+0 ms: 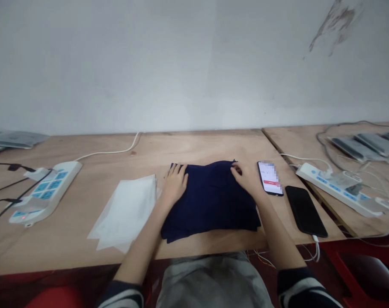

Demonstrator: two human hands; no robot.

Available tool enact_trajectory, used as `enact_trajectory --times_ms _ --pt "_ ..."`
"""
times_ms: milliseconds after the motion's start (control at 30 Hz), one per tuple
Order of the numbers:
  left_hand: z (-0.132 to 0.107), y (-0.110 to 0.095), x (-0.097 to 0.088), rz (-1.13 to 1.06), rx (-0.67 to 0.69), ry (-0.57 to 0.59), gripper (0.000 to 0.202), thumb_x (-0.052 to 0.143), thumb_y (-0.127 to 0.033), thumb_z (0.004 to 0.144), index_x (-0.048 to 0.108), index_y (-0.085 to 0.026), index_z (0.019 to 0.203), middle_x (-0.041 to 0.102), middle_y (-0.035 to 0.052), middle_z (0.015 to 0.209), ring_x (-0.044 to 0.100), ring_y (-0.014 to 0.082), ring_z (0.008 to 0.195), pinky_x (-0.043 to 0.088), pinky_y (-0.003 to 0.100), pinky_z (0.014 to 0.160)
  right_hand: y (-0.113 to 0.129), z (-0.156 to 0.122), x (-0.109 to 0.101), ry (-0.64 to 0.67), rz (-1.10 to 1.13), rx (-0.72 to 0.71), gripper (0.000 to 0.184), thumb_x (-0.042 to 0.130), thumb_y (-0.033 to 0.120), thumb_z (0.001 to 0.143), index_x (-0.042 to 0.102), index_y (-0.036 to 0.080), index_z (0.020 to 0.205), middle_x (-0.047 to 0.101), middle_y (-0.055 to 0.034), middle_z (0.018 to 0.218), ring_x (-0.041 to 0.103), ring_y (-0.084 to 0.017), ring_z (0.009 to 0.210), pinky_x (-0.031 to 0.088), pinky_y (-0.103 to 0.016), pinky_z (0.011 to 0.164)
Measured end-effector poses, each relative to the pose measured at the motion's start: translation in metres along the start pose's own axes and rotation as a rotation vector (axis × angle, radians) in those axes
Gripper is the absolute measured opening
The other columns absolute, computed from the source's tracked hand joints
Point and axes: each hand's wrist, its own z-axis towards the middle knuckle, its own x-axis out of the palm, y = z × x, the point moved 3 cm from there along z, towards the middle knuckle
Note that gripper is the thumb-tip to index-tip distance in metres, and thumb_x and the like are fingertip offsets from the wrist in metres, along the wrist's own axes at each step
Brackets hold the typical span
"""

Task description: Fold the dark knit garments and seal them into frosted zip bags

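Table: a plywood table [213, 147] runs along a pale wall, with a second table [297, 137] butted against its right end.
Cloth: a folded dark blue cloth [210, 201] lies flat at the middle of the near table, close to the front edge.
Bags: a small stack of clear plastic bags [126, 214] lies just left of the cloth — not touching it, as far as can be told.
Power strips: one white power strip [43, 192] sits well to the left with black plugs in it; another power strip [338, 186] sits on the right table among white cables.
Phones: a lit phone [270, 178] and a dark phone [305, 211] lie side by side just right of the cloth.
Left hand: the left hand [175, 183] rests flat on the cloth's far left corner, fingers spread — pressing, not gripping.
Right hand: the right hand [247, 177] lies on the cloth's far right corner, fingertips drawn together on the edge of the fabric.
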Motion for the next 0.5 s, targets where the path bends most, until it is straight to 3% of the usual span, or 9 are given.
enact_trajectory --times_ms 133,300,500 --pt "0.030 0.028 -0.008 0.054 0.031 0.047 0.043 0.036 -0.017 0.093 0.061 -0.018 0.128 0.065 0.0143 0.128 0.057 0.0292 0.122 0.038 0.046 0.106 -0.014 0.029 -0.004 -0.054 -0.061 0.019 0.037 0.042 0.026 0.094 0.066 0.013 0.119 0.067 -0.0171 0.121 0.062 -0.032 0.110 0.045 -0.045 0.095" --pt "0.047 0.050 -0.014 0.101 -0.019 0.051 0.035 0.047 -0.016 0.089 0.067 -0.017 0.118 0.067 0.0167 0.119 0.058 0.0327 0.115 0.039 0.047 0.101 -0.017 0.035 0.001 -0.029 -0.093 -0.021 0.031 0.044 0.022 0.093 0.073 0.017 0.106 0.071 -0.0122 0.112 0.062 -0.028 0.105 0.045 -0.039 0.093" --pt "0.072 0.067 -0.013 0.100 -0.021 0.119 0.020 0.060 -0.020 0.082 0.074 -0.020 0.096 0.072 0.0106 0.104 0.062 0.0273 0.106 0.044 0.037 0.094 -0.021 0.045 0.002 0.024 -0.162 0.039 0.028 0.048 0.023 0.095 0.075 0.015 0.101 0.072 -0.0140 0.105 0.066 -0.024 0.095 0.045 -0.032 0.083"
